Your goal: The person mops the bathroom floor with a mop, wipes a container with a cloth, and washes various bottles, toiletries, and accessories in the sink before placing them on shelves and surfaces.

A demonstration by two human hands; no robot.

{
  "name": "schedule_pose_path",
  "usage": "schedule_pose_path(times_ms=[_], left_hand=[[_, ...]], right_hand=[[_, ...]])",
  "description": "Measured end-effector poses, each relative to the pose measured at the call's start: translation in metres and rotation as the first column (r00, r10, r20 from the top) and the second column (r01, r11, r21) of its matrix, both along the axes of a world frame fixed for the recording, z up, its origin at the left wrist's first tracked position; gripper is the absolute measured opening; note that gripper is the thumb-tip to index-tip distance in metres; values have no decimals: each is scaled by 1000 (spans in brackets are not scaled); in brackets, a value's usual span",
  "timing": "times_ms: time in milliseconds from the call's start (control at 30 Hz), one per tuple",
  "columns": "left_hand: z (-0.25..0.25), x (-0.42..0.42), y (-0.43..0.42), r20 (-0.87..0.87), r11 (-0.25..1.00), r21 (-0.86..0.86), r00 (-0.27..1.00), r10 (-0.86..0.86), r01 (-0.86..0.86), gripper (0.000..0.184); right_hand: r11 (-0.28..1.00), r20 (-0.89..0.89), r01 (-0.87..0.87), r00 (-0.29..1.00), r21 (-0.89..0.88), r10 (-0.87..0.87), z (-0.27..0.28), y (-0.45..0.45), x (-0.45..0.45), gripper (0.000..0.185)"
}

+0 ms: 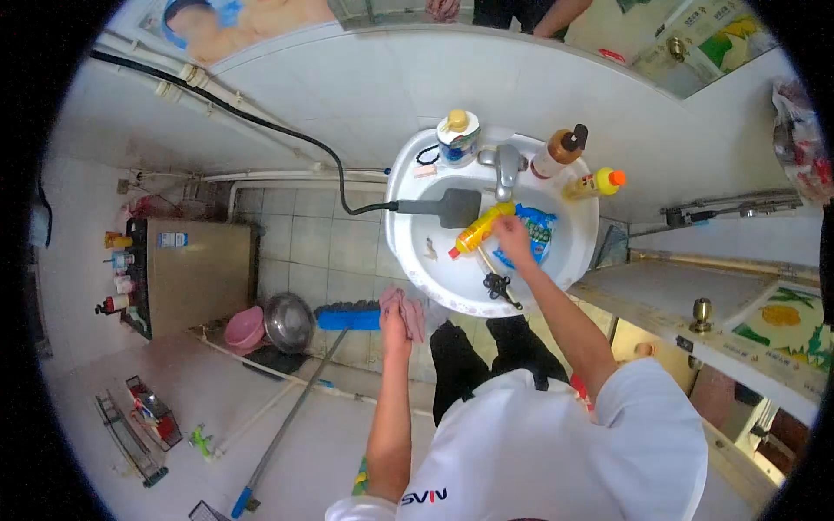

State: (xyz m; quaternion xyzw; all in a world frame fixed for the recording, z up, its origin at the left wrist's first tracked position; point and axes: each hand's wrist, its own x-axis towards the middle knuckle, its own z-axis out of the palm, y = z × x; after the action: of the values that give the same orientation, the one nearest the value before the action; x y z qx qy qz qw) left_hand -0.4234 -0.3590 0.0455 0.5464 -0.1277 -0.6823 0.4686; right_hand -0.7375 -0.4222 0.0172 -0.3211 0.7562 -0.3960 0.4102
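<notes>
My left hand (395,329) is closed around a crumpled pink cloth (415,318), held out left of the white sink (408,271). Over the basin, my right hand (514,238) has its fingers closed at a yellow bottle (474,233) with a red cap, which lies tilted. Partly behind this hand is a blue packet (540,227). A grey flat-headed device (459,208) on a black hose rests across the basin's left side. Near the front rim sits a black object with a thin pale handle (498,286), its kind unclear.
A white pump bottle (458,143), a brown pump bottle (556,154) and an orange-capped yellow bottle (595,183) stand around the faucet (505,172). A blue-headed mop (349,316), a metal basin (288,323) and a pink basin (244,329) are at left. A door (695,304) stands right.
</notes>
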Motion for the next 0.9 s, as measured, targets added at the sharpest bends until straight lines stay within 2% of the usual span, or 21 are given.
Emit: schedule_pose_path(times_ms=[33, 67, 100, 133, 200, 267, 333, 400, 433, 500, 533, 600, 633, 667, 733, 767, 833, 867, 900], left_hand=[[-7, 7, -11, -8, 998, -4, 998, -68, 68, 30], [14, 5, -26, 24, 994, 4, 994, -107, 107, 33], [37, 2, -43, 54, 989, 12, 988, -147, 146, 37], [41, -2, -64, 54, 988, 6, 987, -153, 153, 37], [43, -9, -101, 296, 952, -97, 922, -251, 291, 42], [43, -25, -146, 525, 880, -170, 796, -301, 445, 46], [51, -52, -187, 592, 804, -331, 772, -232, 495, 42], [38, -78, -226, 758, 773, -144, 571, -315, 617, 46], [42, -92, -239, 755, 768, -144, 571, -323, 624, 46], [55, -118, -258, 970, 635, 27, 132, -202, 772, 46], [44, -123, -265, 969, 626, 31, 130, -210, 779, 46], [16, -125, -272, 980, 417, -179, 121, 161, 891, 51], [26, -128, -268, 997, 434, -65, 39, 69, 899, 60], [33, -128, -261, 998, 422, -53, 35, 50, 905, 60], [42, -123, -252, 971, 383, -13, -80, 227, 924, 63], [42, -120, -251, 978, 369, -22, -56, 199, 929, 67], [43, -113, -243, 973, 348, -68, -15, 232, 935, 66], [46, -111, -238, 962, 332, -125, 32, 273, 935, 65], [50, -110, -229, 966, 374, -160, 66, 252, 914, 58]], right_hand=[[1000, -2, 1, 1000, -7, -1, 27, -5, 0, 30], [978, 389, 209, 900, 13, -198, 65, -15, 0, 33], [914, 706, 387, 613, 123, -355, 88, -19, 3, 37], [912, 707, 394, 611, 118, -356, 92, -30, 4, 37], [911, 635, 406, 684, 78, -359, 95, -59, 1, 38], [910, 587, 407, 718, 82, -374, 82, -80, -5, 38], [909, 532, 407, 752, 88, -389, 69, -90, -15, 38], [923, 659, 352, 658, 158, -364, 63, -94, -31, 36], [918, 656, 362, 657, 160, -373, 64, -93, -33, 36], [942, 573, 308, 751, 136, -328, 74, -94, -32, 36], [937, 571, 318, 747, 141, -340, 75, -96, -32, 36], [915, 489, 373, 776, 154, -399, 80, -103, -31, 29], [935, 523, 324, 778, 142, -349, 96, -105, -32, 28], [928, 520, 336, 771, 161, -369, 93, -108, -36, 28], [930, 679, 267, 635, 254, -368, 85, -117, -50, 28], [925, 679, 274, 629, 262, -378, 89, -110, -52, 28], [975, 667, 218, 719, 51, -196, 97, -87, -49, 36], [960, 568, 269, 779, 79, -265, 100, -67, -46, 36], [942, 460, 320, 825, 98, -328, 102, -40, -45, 38]])
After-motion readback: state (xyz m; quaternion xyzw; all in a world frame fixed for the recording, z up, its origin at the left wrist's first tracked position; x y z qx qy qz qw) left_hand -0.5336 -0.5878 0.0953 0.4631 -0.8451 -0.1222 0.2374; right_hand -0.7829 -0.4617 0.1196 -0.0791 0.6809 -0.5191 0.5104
